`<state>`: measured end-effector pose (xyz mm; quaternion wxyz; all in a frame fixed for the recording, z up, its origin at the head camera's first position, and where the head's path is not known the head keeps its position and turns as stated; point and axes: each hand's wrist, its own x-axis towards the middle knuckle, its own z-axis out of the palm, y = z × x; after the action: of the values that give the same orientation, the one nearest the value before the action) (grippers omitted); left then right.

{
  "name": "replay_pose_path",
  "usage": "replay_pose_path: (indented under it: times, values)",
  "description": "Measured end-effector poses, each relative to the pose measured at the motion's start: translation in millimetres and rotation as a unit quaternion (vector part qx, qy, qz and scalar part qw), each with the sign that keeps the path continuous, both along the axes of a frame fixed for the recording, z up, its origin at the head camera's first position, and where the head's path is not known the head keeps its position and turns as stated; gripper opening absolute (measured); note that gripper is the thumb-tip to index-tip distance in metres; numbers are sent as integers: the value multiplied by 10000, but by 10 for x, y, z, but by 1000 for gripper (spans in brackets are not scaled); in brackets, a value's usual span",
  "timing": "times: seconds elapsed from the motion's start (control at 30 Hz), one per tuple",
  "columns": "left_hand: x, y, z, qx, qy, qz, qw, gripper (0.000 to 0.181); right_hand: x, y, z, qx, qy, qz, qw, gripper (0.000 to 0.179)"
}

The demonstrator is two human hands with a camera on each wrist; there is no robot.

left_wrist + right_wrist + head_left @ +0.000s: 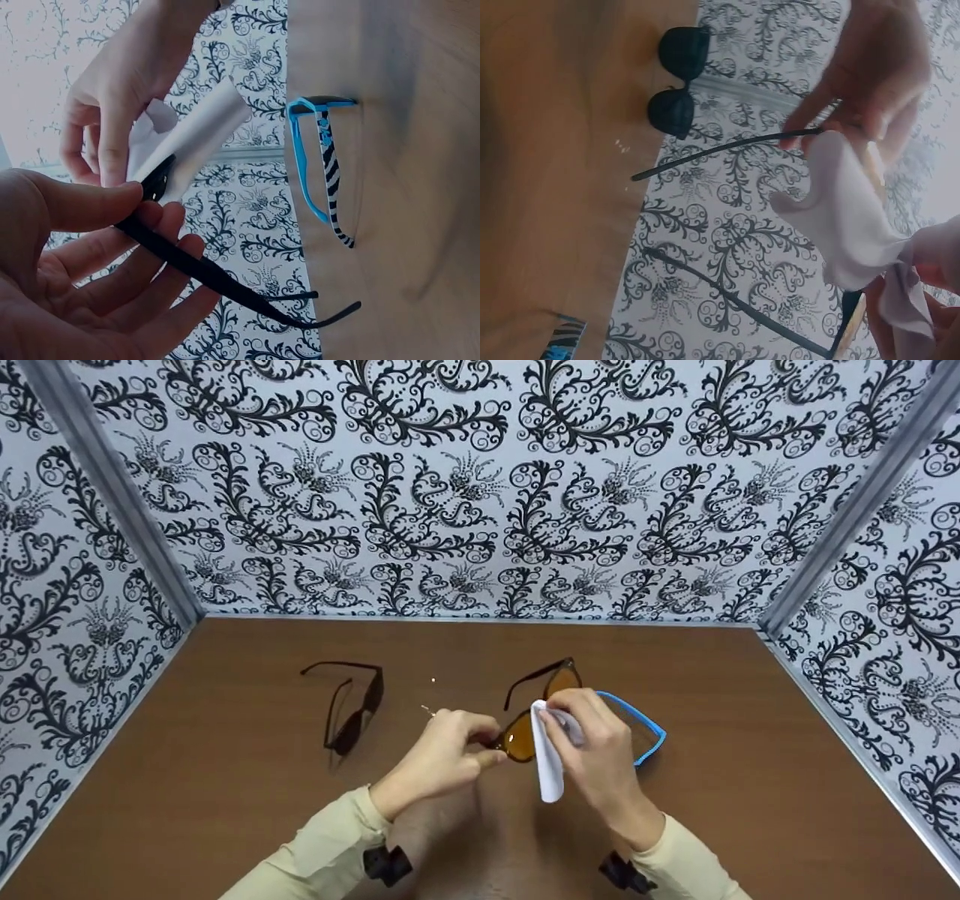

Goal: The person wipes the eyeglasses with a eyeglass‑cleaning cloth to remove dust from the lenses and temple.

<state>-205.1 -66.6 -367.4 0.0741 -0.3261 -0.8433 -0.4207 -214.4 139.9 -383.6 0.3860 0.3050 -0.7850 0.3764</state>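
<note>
My left hand (450,754) pinches a pair of dark-framed sunglasses with amber lenses (519,739) near one hinge, thumb on one side and fingers on the other. Both temples (202,277) are unfolded and point away from me. In my right hand (596,746) a white cloth (550,769) is pinched between thumb and fingers. The cloth lies over the middle of the sunglasses and hangs down in front. From the right wrist view, the cloth (847,202) hides much of the frame front, so I cannot tell exactly where it presses.
Dark sunglasses (371,701) rest on the brown table (247,810) to the left. Blue-framed glasses (300,161) with a zebra-striped temple (330,169) lie on the right, partly behind my right hand. Small shiny specks (433,680) dot the table. Patterned walls (480,510) enclose the back and sides.
</note>
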Motion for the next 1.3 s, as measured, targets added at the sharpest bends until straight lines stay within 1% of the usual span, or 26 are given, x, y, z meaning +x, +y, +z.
replay_pose_path:
  times: [0.23, 0.33, 0.43, 0.57, 0.73, 0.8, 0.87, 0.93, 1.03, 1.13, 1.2, 1.3]
  values:
    - [31, -22, 13, -93, 178, 323, 9993, 3, 27, -22, -59, 245, 252, 301, 9989, 22]
    - [42, -20, 6, -90, 162, 337, 9993, 3, 48, -31, -95, 258, 454, 380, 9979, 25]
    - [53, -6, 1, -22, 95, 297, 9995, 4, 53, -45, -124, 279, 754, 417, 9959, 27]
    - [52, 13, -4, 15, 63, 346, 9994, 4, 51, -77, -158, 334, 1099, 649, 9913, 15]
    - [41, 11, -12, 50, 219, 484, 9986, 10, 63, -97, -223, 584, 1480, 1162, 9804, 15]
    - [42, -3, -13, 34, 239, 496, 9985, 10, 68, -85, -247, 676, 1564, 1264, 9772, 15]
    - [44, -21, -10, -15, 218, 487, 9986, 9, 65, -61, -267, 692, 1551, 1231, 9778, 15]
    - [46, -34, -5, -66, 135, 426, 9990, 6, 55, -30, -276, 622, 1445, 1084, 9816, 15]
    - [49, -37, 0, -132, 82, 313, 9994, 5, 34, 6, -274, 414, 1118, 877, 9890, 17]
    - [50, -20, -2, -199, 100, 190, 9996, 6, 23, 3, -259, 211, 853, 771, 9931, 21]
    - [49, -3, -8, -197, 130, 152, 9996, 7, 22, -29, -248, 164, 814, 760, 9936, 21]
    - [44, 17, -20, -102, 197, 213, 9995, 8, 29, -96, -239, 266, 985, 871, 9910, 18]
